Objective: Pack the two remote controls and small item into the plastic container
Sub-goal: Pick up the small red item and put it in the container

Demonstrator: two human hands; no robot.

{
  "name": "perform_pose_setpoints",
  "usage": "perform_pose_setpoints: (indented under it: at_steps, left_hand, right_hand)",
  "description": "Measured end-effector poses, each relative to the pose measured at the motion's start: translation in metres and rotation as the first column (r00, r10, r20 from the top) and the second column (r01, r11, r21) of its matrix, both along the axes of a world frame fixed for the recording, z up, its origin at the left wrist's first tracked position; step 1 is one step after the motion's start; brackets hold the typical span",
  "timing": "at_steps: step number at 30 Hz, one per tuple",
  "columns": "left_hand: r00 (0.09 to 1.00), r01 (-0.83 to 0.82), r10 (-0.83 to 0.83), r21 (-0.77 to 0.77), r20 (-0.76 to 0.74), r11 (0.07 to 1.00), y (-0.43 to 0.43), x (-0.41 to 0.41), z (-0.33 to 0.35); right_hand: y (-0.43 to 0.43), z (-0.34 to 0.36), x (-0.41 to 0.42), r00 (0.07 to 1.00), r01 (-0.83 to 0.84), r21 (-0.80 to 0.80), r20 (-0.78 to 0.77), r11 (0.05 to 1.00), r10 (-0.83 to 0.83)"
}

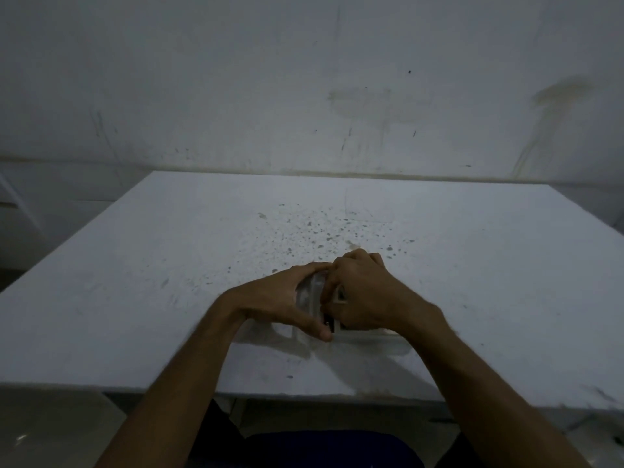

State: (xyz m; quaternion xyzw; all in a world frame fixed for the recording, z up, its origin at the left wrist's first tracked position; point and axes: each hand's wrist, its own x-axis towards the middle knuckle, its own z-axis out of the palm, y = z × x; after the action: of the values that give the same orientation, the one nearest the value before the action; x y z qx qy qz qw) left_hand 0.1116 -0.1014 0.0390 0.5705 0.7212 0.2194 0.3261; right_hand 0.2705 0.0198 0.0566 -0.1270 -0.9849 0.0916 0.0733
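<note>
Both hands cover container, contents hidden

The plastic container is clear and shallow, lying flat on the white table near its front edge. Its transparent lid stands tilted up at the left side. Most of the container is hidden under both hands. A dark thing, likely a remote control, shows inside near the lid, with a pale edge just behind it; the dim light hides more.
</note>
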Motion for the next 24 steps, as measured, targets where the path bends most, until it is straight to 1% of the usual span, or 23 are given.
perform_pose_setpoints:
  at_steps: [3,5,7,8,10,11,12,13,14,15,16,17,18,20,22,23,24]
  left_hand:
    - [1.0,-0.006,0.006,0.005,-0.021,1.0,0.001,0.002,-0.001]
    - [1.0,0.006,-0.006,0.012,0.01,1.0,0.001,-0.002,-0.001]
    - [0.993,0.057,-0.058,0.012,0.102,0.998,0.001,-0.014,-0.003]
    - [0.982,0.08,-0.082,0.019,0.17,0.997,0.0,-0.023,-0.001]
    - [0.931,0.095,-0.107,0.051,0.349,0.994,0.002,-0.039,0.004]
    - [0.9,0.054,-0.081,0.076,0.428,0.996,0.007,-0.045,0.007]
    - [0.876,-0.034,-0.016,0.095,0.483,0.995,0.016,-0.051,0.01]
    - [0.849,-0.148,0.074,0.102,0.524,0.984,0.029,-0.056,0.01]
    - [0.832,-0.265,0.17,0.109,0.528,0.958,0.045,-0.06,0.008]
    - [0.834,-0.366,0.258,0.139,0.487,0.92,0.062,-0.061,0.005]
    - [0.854,-0.429,0.325,0.196,0.407,0.882,0.079,-0.061,0.0]
    - [0.874,-0.456,0.372,0.261,0.313,0.851,0.094,-0.06,-0.006]
    - [0.892,-0.448,0.398,0.317,0.213,0.836,0.109,-0.059,-0.012]
    - [0.913,-0.375,0.408,0.38,-0.008,0.846,0.131,-0.059,-0.025]
    - [0.876,-0.272,0.396,0.396,-0.274,0.877,0.145,-0.064,-0.04]
    - [0.858,-0.242,0.384,0.392,-0.34,0.888,0.148,-0.067,-0.046]
    - [0.858,-0.225,0.368,0.381,-0.359,0.897,0.15,-0.07,-0.05]
  right_hand:
    - [-0.001,0.002,-0.003,1.0,-0.006,-0.019,0.015,1.0,0.006]
    - [0.003,0.003,-0.003,0.999,-0.025,-0.118,-0.023,0.993,0.022]
    - [0.013,0.009,-0.001,0.993,-0.016,-0.257,-0.119,0.966,-0.015]
    - [0.021,0.012,0.0,0.987,0.009,-0.291,-0.151,0.957,-0.055]
    - [0.041,0.018,0.001,0.975,0.065,-0.309,-0.184,0.949,-0.126]
    - [0.055,0.022,0.001,0.968,0.087,-0.314,-0.197,0.946,-0.154]
    - [0.07,0.025,0.0,0.961,0.112,-0.313,-0.208,0.943,-0.183]
    - [0.086,0.027,-0.001,0.953,0.148,-0.315,-0.208,0.937,-0.22]
    - [0.103,0.028,-0.002,0.946,0.185,-0.32,-0.198,0.929,-0.257]
    - [0.117,0.028,-0.003,0.938,0.224,-0.322,-0.185,0.92,-0.293]
    - [0.13,0.026,-0.007,0.929,0.259,-0.308,-0.18,0.916,-0.323]
    - [0.139,0.023,-0.01,0.918,0.295,-0.29,-0.179,0.91,-0.355]
    - [0.149,0.018,-0.015,0.908,0.319,-0.278,-0.186,0.906,-0.376]
    - [0.163,0.004,-0.025,0.887,0.356,-0.272,-0.202,0.894,-0.415]
    - [0.187,-0.024,-0.038,0.872,0.38,-0.247,-0.226,0.891,-0.434]
    - [0.195,-0.037,-0.044,0.867,0.376,-0.241,-0.248,0.895,-0.432]
    - [0.2,-0.046,-0.048,0.863,0.364,-0.24,-0.277,0.9,-0.423]
